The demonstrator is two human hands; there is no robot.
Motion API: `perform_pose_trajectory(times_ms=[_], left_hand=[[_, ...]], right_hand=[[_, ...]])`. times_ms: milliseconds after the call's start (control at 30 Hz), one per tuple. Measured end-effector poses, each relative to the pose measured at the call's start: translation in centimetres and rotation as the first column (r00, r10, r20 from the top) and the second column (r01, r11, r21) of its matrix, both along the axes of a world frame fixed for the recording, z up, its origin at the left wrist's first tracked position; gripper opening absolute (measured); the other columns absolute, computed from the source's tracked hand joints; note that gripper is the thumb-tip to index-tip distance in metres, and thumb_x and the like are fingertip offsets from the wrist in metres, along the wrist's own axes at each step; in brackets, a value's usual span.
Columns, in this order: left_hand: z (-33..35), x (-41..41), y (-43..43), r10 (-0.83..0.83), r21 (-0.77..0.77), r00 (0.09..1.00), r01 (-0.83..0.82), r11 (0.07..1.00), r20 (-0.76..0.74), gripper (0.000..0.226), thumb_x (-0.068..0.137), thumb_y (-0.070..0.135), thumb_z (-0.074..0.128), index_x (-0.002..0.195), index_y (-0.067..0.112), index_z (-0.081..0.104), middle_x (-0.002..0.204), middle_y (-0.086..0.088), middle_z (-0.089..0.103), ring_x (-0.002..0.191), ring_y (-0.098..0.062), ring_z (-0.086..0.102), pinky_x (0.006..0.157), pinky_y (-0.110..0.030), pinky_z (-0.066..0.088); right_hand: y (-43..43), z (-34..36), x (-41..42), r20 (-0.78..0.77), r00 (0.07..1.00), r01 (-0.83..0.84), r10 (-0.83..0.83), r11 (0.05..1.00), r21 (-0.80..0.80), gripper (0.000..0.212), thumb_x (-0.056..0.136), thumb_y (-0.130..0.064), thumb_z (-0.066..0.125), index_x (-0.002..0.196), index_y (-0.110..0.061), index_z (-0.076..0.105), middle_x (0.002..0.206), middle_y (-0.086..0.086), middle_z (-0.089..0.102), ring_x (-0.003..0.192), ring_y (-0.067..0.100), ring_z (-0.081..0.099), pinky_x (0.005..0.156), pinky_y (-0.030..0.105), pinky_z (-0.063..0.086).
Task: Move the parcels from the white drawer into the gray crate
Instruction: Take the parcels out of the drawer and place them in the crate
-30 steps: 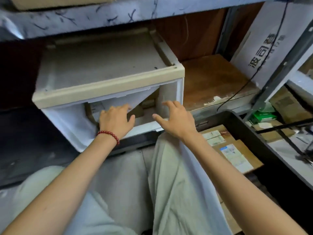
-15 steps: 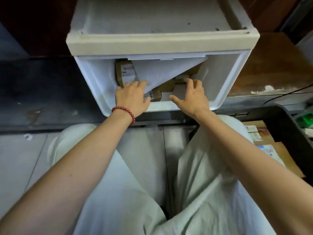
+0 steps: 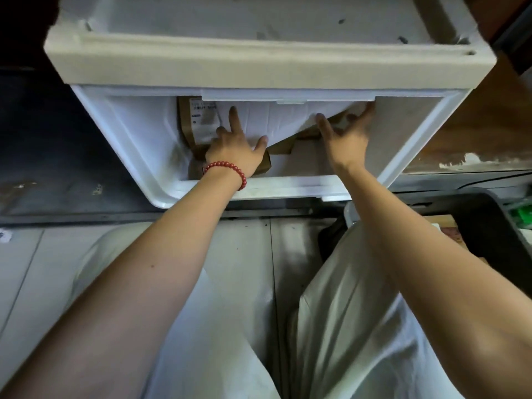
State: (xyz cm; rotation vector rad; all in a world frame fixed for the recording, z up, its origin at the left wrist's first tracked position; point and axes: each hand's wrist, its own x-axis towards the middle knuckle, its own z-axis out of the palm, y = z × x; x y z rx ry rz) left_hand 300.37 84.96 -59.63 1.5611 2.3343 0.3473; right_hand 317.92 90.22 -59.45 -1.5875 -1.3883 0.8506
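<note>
**Pick-up step.** You had both hands inside the white drawer (image 3: 161, 168). Your left hand (image 3: 236, 152) lay flat with its fingers spread on the white parcel (image 3: 276, 119), which slanted over the brown parcels (image 3: 185, 125), and your right hand (image 3: 345, 136) was spread at that parcel's right edge, with no closed grip visible. All these parcels lay in the drawer, well apart from the gray crate (image 3: 489, 226) low at your right, so the next move probably called for gripping the white parcel's edges, drawing it clear of the drawer's front rim and carrying it rightward.
</note>
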Motion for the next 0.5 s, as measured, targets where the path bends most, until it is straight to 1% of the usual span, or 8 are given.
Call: perform_pose_trajectory(times_ms=[67,100,133,200,267,367,433,500], left_hand=[[-0.1,0.7,0.3,0.042,-0.013,0.994,-0.041,0.999,0.102,0.086,0.095,0.057,0.039,0.152,0.016,-0.009,0.152,-0.025,0.020,0.127,-0.040,0.045,0.087,-0.042,0.047],[0.0,0.9,0.3,0.064,-0.014,0.987,-0.063,0.998,0.147,0.086,0.095,0.056,0.040,0.152,0.014,-0.010,0.154,-0.025,0.016,0.128,-0.039,0.043,0.090,-0.041,0.047],[-0.1,1.1,0.4,0.081,-0.013,0.980,-0.080,0.997,0.182,0.087,0.095,0.054,0.042,0.152,0.013,-0.010,0.155,-0.024,0.013,0.129,-0.038,0.043,0.090,-0.039,0.046],[-0.1,1.4,0.3,0.110,-0.006,0.961,-0.112,0.994,0.254,0.086,0.096,0.050,0.045,0.152,0.011,-0.008,0.155,-0.023,0.010,0.127,-0.035,0.046,0.085,-0.031,0.045],[-0.1,1.6,0.3,0.147,0.003,0.927,-0.157,0.988,0.344,0.087,0.095,0.048,0.048,0.152,0.010,-0.007,0.154,-0.021,0.012,0.127,-0.033,0.045,0.082,-0.027,0.040],[0.0,1.7,0.3,0.200,0.033,0.844,-0.249,0.968,0.497,0.091,0.093,0.048,0.053,0.151,0.008,-0.004,0.153,-0.019,0.018,0.132,-0.032,0.039,0.095,-0.029,0.041],[-0.2,1.2,0.6,0.262,0.027,0.724,-0.361,0.932,0.639,0.089,0.091,0.049,0.056,0.149,0.007,0.004,0.149,-0.015,0.029,0.130,-0.027,0.043,0.095,-0.026,0.041],[-0.2,0.3,0.8,0.334,-0.060,0.563,-0.448,0.892,0.756,0.081,0.091,0.054,0.053,0.146,0.008,0.017,0.139,-0.009,0.044,0.120,-0.022,0.051,0.094,-0.027,0.045]], right_hand=[[0.6,-0.2,-0.1,-0.238,0.971,-0.008,-0.013,0.996,-0.088,0.105,0.078,-0.038,0.077,0.151,-0.025,0.003,0.126,0.009,0.060,0.096,0.019,0.068,0.092,0.031,0.051],[0.6,-0.1,0.0,-0.337,0.941,-0.018,-0.028,0.991,-0.135,0.101,0.080,-0.031,0.077,0.150,-0.025,0.005,0.116,0.006,0.064,0.089,0.016,0.071,0.083,0.039,0.057],[0.7,0.0,0.1,-0.411,0.911,-0.039,-0.033,0.986,-0.164,0.097,0.082,-0.022,0.076,0.149,-0.024,0.006,0.105,0.002,0.065,0.081,0.012,0.072,0.074,0.039,0.060],[0.5,0.4,0.2,-0.444,0.896,-0.060,-0.027,0.981,-0.182,0.091,0.084,-0.014,0.074,0.148,-0.020,0.010,0.094,-0.005,0.063,0.070,0.003,0.070,0.065,0.034,0.060],[0.4,0.5,0.3,-0.450,0.893,-0.071,-0.026,0.978,-0.197,0.084,0.086,-0.014,0.072,0.146,-0.018,0.015,0.089,-0.008,0.063,0.067,0.001,0.069,0.063,0.031,0.059],[0.2,0.6,0.4,-0.459,0.886,-0.053,-0.064,0.970,-0.238,0.072,0.087,-0.013,0.070,0.141,-0.017,0.024,0.088,-0.007,0.061,0.075,0.003,0.066,0.063,0.027,0.059],[0.3,0.8,0.7,-0.462,0.884,-0.071,-0.069,0.958,-0.278,0.060,0.087,-0.014,0.070,0.134,-0.018,0.034,0.093,-0.003,0.060,0.078,0.005,0.064,0.060,0.025,0.058],[0.0,0.9,0.9,-0.450,0.891,-0.126,-0.059,0.920,-0.370,0.044,0.086,-0.014,0.070,0.125,-0.014,0.047,0.090,0.000,0.060,0.072,0.007,0.062,0.058,0.024,0.057]])
